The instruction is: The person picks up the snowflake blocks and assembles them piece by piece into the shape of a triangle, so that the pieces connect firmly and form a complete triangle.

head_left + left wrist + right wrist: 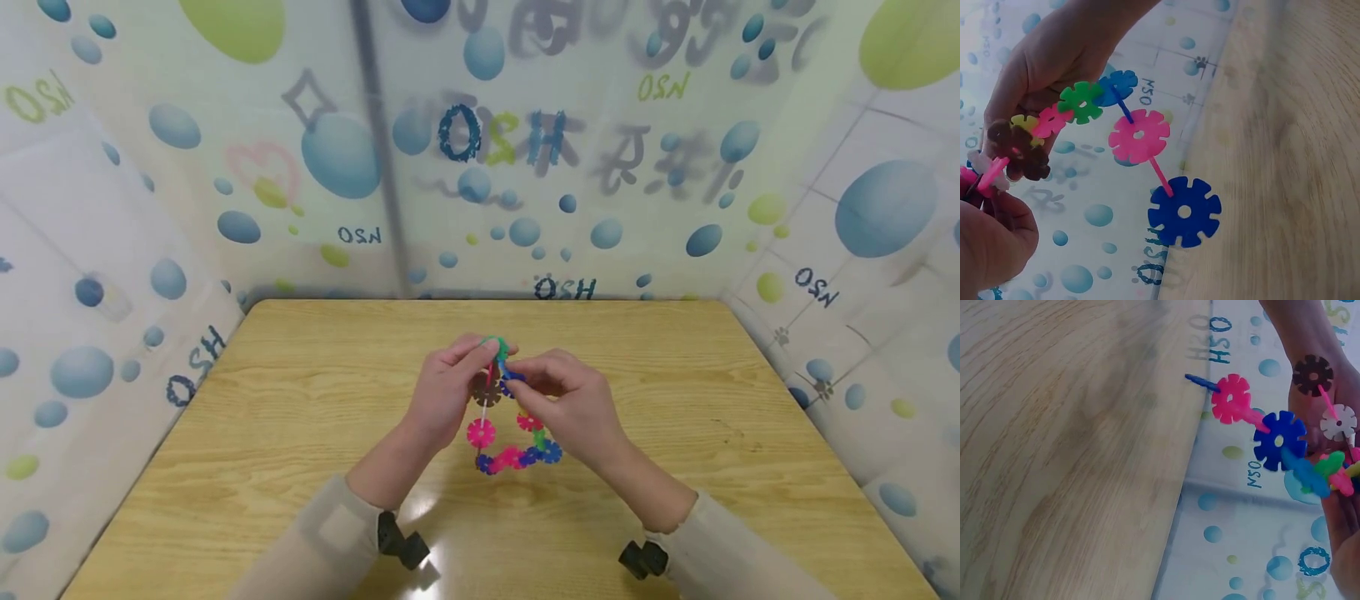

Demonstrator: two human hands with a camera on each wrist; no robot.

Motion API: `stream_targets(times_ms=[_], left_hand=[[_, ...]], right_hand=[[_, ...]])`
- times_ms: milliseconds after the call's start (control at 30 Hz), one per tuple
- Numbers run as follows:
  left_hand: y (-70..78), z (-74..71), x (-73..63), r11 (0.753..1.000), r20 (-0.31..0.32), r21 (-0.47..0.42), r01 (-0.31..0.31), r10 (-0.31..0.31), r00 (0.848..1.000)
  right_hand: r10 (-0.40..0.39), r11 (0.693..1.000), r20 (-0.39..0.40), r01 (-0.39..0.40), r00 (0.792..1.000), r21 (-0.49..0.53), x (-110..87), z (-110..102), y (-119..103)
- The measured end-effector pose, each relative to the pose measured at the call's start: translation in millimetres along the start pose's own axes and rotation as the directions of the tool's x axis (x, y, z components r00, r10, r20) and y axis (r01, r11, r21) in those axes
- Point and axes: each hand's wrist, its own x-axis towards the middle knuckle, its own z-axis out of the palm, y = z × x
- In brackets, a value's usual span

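A chain of notched plastic snowflake discs hangs between both hands above the table. My left hand (442, 392) pinches a green disc (501, 348) at the top of the chain. On the other side, my right hand (573, 404) pinches a dark blue disc (510, 387) just below it. Down the left side run a brown disc (487, 393) and a pink disc (481, 425); a blue disc (551, 451) sits at the lower right corner. In the left wrist view, a dark blue disc (1200, 222) ends the dangling part. Fingers hide some of the joints near the top.
Below the hands lies a wooden table (300, 392). Curtains (480, 225) printed with blue and green dots stand around its back and sides. Black wrist devices sit on the left cuff (330, 533) and right cuff (720, 542).
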Motion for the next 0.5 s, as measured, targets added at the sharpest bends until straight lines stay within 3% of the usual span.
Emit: stream_targets(times_ms=[167,267,367,500], left_hand=[[0.2,-2.3,0.8,1.000,0.000,0.016,0.009,-0.009,1.000],[1.3,-4.3,3.5,0.995,0.021,0.102,0.007,-0.009,1.000],[5.0,-5.8,6.9,0.979,0.070,0.203,0.006,-0.021,0.997],[11.6,-9.8,10.3,0.966,0.118,0.258,0.022,-0.054,0.992]], right_hand=[[0.041,0.999,0.018,-0.041,0.999,0.019,1.9,-1,1],[0.119,0.991,0.026,-0.120,0.993,0.053,3.0,-1,4],[0.214,0.971,0.017,-0.214,0.977,0.110,3.2,-2,8],[0.305,0.937,-0.047,-0.291,0.951,0.192,6.8,-8,10]])
